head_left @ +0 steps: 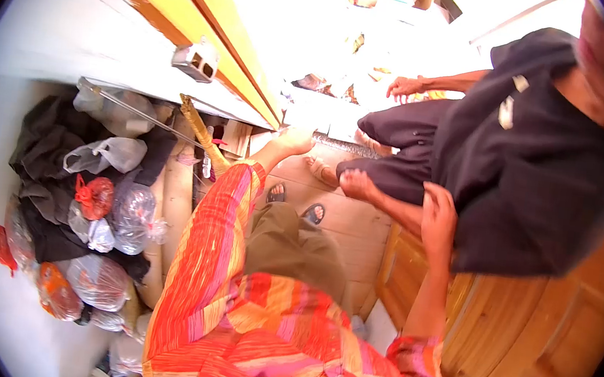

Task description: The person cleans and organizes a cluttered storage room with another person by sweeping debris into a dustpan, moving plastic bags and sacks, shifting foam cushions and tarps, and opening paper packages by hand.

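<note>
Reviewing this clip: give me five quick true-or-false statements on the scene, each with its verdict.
1. The wearer's right hand is nearer the other person's dark top than the left hand is. True.
2. The left hand holds a plastic bag. False: no bag is in it; it is near the foot of the yellow door frame.
3. The filled plastic bags are on the wearer's right. False: they are on the left.
4. A panelled wooden door shows at the lower right. True.
5. The wearer's sleeves are plain blue. False: they are striped, largely red and orange.
</note>
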Available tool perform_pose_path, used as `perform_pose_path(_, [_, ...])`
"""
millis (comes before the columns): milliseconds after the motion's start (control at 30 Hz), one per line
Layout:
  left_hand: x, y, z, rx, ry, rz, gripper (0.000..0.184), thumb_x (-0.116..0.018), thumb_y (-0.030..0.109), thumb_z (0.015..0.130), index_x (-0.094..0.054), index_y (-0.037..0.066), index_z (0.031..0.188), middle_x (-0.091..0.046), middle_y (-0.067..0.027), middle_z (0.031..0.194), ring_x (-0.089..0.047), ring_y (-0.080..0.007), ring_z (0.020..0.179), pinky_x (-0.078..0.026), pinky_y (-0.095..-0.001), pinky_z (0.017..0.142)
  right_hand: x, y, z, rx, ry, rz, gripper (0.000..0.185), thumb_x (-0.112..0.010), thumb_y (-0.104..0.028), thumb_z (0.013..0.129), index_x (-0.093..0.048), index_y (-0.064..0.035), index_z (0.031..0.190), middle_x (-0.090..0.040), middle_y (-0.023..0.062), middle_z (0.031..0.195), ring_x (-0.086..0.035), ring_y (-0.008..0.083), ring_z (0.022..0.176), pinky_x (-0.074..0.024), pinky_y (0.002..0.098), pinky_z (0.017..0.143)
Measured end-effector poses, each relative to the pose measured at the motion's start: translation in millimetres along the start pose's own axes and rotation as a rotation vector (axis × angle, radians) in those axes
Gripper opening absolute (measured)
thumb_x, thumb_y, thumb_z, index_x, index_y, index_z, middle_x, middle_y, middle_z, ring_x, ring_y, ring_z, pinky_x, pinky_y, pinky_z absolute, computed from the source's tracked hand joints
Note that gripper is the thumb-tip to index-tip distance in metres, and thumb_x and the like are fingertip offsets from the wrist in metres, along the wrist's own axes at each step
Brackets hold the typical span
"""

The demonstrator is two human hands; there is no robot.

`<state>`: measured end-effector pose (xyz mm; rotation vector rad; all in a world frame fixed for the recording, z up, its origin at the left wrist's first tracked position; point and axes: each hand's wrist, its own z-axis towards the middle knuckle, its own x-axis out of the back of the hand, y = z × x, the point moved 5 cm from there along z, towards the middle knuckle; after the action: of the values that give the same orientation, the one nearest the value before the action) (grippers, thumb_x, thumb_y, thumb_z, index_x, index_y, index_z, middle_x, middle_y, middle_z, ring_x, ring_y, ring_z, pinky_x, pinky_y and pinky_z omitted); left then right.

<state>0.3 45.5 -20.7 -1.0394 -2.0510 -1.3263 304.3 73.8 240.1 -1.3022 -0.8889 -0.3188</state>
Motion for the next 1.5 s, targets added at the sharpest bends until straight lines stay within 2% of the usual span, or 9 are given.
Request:
perform_pose_path(267, [-116.5,-49.4,123.4,0.257,-0.181,-0.225,0.041,-0.049,0.02,0.076,-0.05,0.004,0.114,-0.059,-0.019,0.095,-0.057,-0.0302,0.089,-0.044,-0.0373,0.081,-42.1,53.0,-6.4,-0.116,0.05,-0.007,0.019,-0.043,0.002,0.081,-0.054,0.0026,0.096,-0.057,0.0125,0.099,-0.054,0.0222,0.091,-0.0416,0.0311,0.081])
perform_pose_path(433, [-243.0,-80.1,195.6,0.178,-0.07,-0.352,0.041,-0.049,0.018,0.075,-0.051,0.002,0.113,-0.058,-0.0206,0.1,-0.056,-0.0307,0.094,-0.043,-0.0357,0.083,-195.8,114.0,19.1,-0.105,-0.227,-0.06,0.024,-0.047,0.0,0.08,-0.053,-0.001,0.104,-0.055,0.013,0.096,-0.055,0.0206,0.087,-0.0426,0.0338,0.079])
perform_pose_path(500, [-252.5,-83.8,195.7,0.19,-0.112,-0.421,0.04,-0.049,0.017,0.075,-0.051,0.0,0.112,-0.058,-0.0203,0.099,-0.056,-0.0311,0.094,-0.043,-0.0359,0.083,-255.8,134.7,54.2,-0.434,-0.233,0.312,0.028,-0.047,0.0,0.079,-0.052,-0.0022,0.107,-0.055,0.013,0.097,-0.055,0.0188,0.085,-0.0442,0.0316,0.075])
perform_pose_path(667, [-282.3,-131.2,187.8,0.056,-0.111,-0.517,0.039,-0.05,0.016,0.079,-0.048,-0.002,0.113,-0.06,-0.0179,0.094,-0.059,-0.0265,0.085,-0.046,-0.0337,0.074,-367.8,223.2,182.2,-0.427,-0.093,0.408,0.037,-0.053,-0.007,0.077,-0.047,-0.0012,0.113,-0.053,0.0159,0.105,-0.057,0.021,0.079,-0.0451,0.0307,0.072])
perform_pose_path(833, [-270.0,-242.3,159.0,0.671,-0.091,-0.95,0.039,-0.05,0.018,0.084,-0.043,-0.001,0.118,-0.06,-0.0066,0.086,-0.055,-0.0106,0.071,-0.044,-0.0251,0.061,-498.3,435.3,264.4,-0.593,-0.003,-0.02,0.053,-0.063,-0.017,0.073,-0.041,-0.0019,0.119,-0.046,0.023,0.114,-0.051,0.0317,0.097,-0.0426,0.0395,0.08])
perform_pose_path(1100, [-298.9,-343.2,79.9,0.851,-0.201,-1.008,0.043,-0.047,0.019,0.088,-0.035,0.002,0.125,-0.053,-0.0119,0.11,-0.054,-0.013,0.087,-0.043,-0.0241,0.076,-509.4,545.9,342.1,-0.474,-0.05,-0.545,0.073,-0.06,-0.008,0.07,-0.024,-0.0241,0.131,-0.027,0.0178,0.133,-0.049,0.0351,0.104,-0.0472,0.0429,0.074])
perform_pose_path(1167, [-309.1,-353.5,76.6,0.641,-0.217,-0.934,0.043,-0.047,0.018,0.088,-0.034,0.002,0.126,-0.054,-0.0111,0.109,-0.053,-0.0128,0.089,-0.042,-0.0237,0.078,-524.5,586.0,363.5,-0.315,0.019,-0.62,0.07,-0.051,-0.002,0.071,-0.025,-0.0276,0.131,-0.027,0.0148,0.135,-0.054,0.0341,0.097,-0.048,0.0425,0.071])
perform_pose_path(1367, [-318.3,-354.1,88.2,0.729,-0.222,-0.994,0.043,-0.046,0.017,0.088,-0.034,0.003,0.127,-0.054,-0.0102,0.11,-0.05,-0.0107,0.09,-0.04,-0.0228,0.079,-539.7,683.6,354.8,-0.43,-0.151,-0.669,0.041,-0.046,-0.006,0.079,-0.044,-0.0156,0.119,-0.05,0.0149,0.111,-0.052,0.0349,0.096,-0.0437,0.0415,0.077])
perform_pose_path(1500, [-335.4,-352.7,58.5,0.654,-0.187,-0.952,0.045,-0.048,0.015,0.087,-0.033,0.003,0.127,-0.055,-0.0094,0.108,-0.05,-0.0093,0.091,-0.04,-0.0223,0.08,-485.2,643.4,341.1,-0.406,0.404,-0.317,0.021,-0.05,-0.014,0.082,-0.057,-0.0031,0.098,-0.055,0.0149,0.094,-0.054,0.0311,0.08,-0.0416,0.0381,0.07])
